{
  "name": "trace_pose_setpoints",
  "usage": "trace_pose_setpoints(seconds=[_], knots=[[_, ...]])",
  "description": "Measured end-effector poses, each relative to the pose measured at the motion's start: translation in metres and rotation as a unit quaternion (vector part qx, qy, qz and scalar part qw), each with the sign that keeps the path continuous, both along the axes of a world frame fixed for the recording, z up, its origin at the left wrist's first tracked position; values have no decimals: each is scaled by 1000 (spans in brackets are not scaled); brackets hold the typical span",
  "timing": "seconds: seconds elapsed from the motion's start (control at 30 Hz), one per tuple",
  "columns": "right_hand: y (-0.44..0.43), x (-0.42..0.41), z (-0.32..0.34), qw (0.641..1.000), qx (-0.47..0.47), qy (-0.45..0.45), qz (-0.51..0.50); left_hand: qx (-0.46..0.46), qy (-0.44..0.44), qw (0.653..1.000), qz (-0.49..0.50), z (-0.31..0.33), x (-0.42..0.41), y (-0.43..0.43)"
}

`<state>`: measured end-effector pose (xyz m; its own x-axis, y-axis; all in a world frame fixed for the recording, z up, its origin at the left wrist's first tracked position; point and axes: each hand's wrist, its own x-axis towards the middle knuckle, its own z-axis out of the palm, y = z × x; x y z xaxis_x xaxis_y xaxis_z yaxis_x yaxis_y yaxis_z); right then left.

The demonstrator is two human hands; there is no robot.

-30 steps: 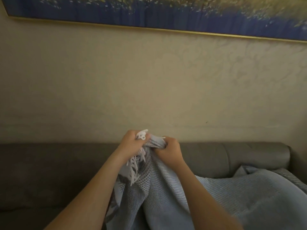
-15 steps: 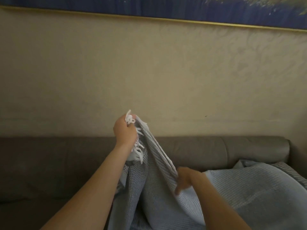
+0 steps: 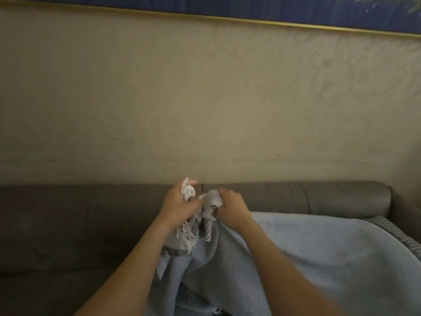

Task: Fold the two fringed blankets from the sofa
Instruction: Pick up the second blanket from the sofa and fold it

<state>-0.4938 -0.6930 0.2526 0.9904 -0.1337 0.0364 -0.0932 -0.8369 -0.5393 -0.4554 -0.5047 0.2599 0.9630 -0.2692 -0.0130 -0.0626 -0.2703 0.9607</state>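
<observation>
**couchpotato_k:** Head view only, so what's going on with the hands?

**foldnerd:** Both are raised in front of the top edge of the sofa [image 3: 68, 224] backrest, just beside each other. The left hand [image 3: 180, 206] has its fingers curled round a bunch of the white fringe [image 3: 186, 233], with loops poking out above the knuckles and more strands hanging below the wrist. The right hand [image 3: 230, 207] is clenched on a gathered bit of the blanket's edge, fingers tucked in tight.

**couchpotato_k:** And the blanket itself?

**foldnerd:** The pale blue blanket [image 3: 296, 247] hangs from both grips and spreads down and to the right, draped over the right part of the sofa up to the backrest near its right end. It's bunched between the forearms. Along the right edge of the frame there's a darker striped strip [image 3: 398, 233]; can't tell if that's the second blanket or this one's underside.

**couchpotato_k:** Room to move?

**foldnerd:** The left half of the sofa shows grey cushions, seat and backrest. Behind it a beige wall [image 3: 205, 99] rises to a gold-framed blue picture [image 3: 227, 8] along the top edge. The hands sit well below that frame.
</observation>
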Motion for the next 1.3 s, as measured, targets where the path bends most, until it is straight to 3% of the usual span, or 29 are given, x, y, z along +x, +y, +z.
trace_pose_setpoints(seconds=[0.13,0.43,0.6,0.7,0.8,0.9,1.03,1.13,1.3], knots=[[44,11,39,992,62,-94,59,20,-64,995,-68,3,-8,9],[121,44,90,958,214,-149,120,-78,-151,977,128,32,8,64],[150,50,105,945,169,-260,104,-108,-195,955,196,54,19,79],[148,56,96,947,129,-278,92,-113,-175,952,226,63,32,86],[142,51,92,949,170,-239,118,-82,-163,955,235,69,42,90],[131,48,85,959,151,-162,180,-84,-170,957,219,75,43,88],[100,44,70,964,151,61,208,-100,-165,961,198,77,41,86],[71,34,45,964,22,181,192,-105,-146,962,206,73,39,84],[42,12,4,937,-145,283,146,-117,-123,959,226,62,38,72]])
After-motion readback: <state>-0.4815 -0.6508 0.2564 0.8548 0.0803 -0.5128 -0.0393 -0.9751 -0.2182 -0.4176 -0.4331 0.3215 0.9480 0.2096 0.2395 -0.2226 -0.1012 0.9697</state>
